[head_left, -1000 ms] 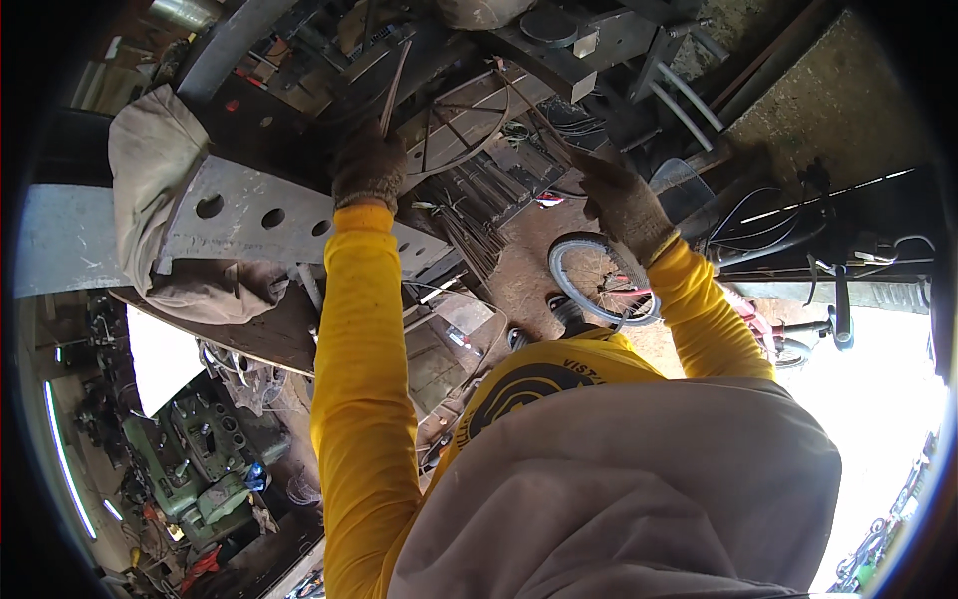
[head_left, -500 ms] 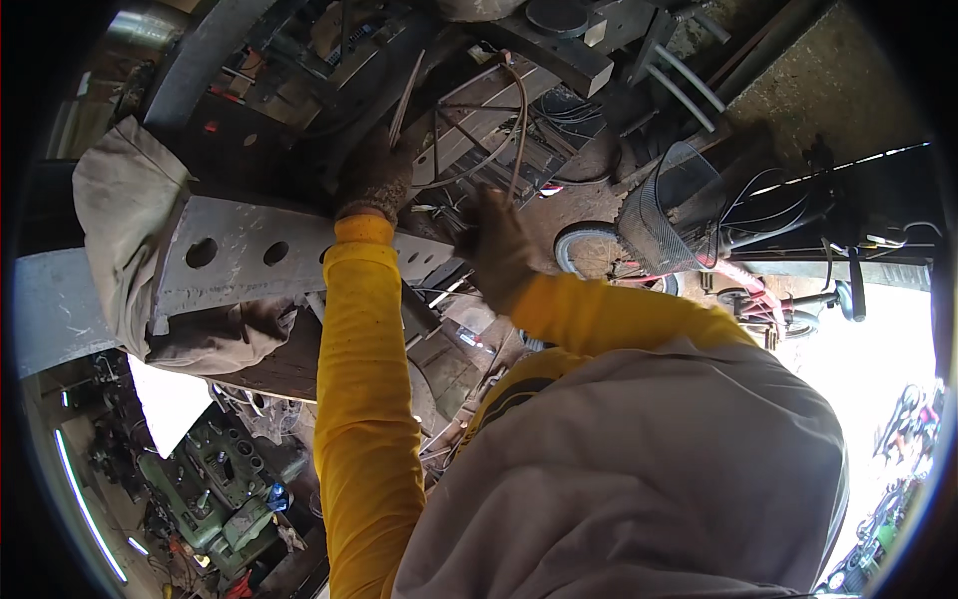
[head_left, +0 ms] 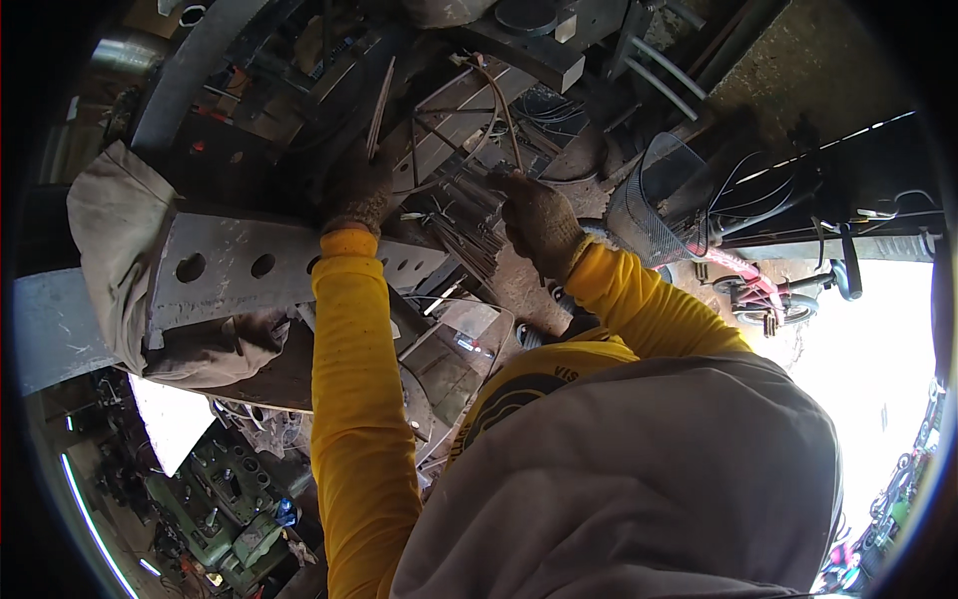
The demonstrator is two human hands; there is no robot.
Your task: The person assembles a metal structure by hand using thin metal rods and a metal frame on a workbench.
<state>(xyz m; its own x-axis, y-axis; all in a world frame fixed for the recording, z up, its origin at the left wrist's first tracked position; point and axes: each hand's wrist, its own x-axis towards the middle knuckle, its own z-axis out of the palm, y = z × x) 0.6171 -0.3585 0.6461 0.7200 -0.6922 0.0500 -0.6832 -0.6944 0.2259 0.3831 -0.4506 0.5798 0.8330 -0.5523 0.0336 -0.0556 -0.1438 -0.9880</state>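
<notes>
Right hand (head_left: 542, 222): just off the holed beam's (head_left: 225, 255) right end, curled, apparently gripping the bent rod (head_left: 508, 118) by its near end. Left hand (head_left: 357, 190): over the beam's far edge, shadowed, seemingly closed round thin rods (head_left: 381, 110). Bent rod runs away, slightly leftward; right hand nearer. Versus previous frame: hands wider apart, right shifted rightward.

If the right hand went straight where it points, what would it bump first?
Probably the thin metal rod frame, up and to the left of the right hand, though I can't tell how deep it sits.
</notes>
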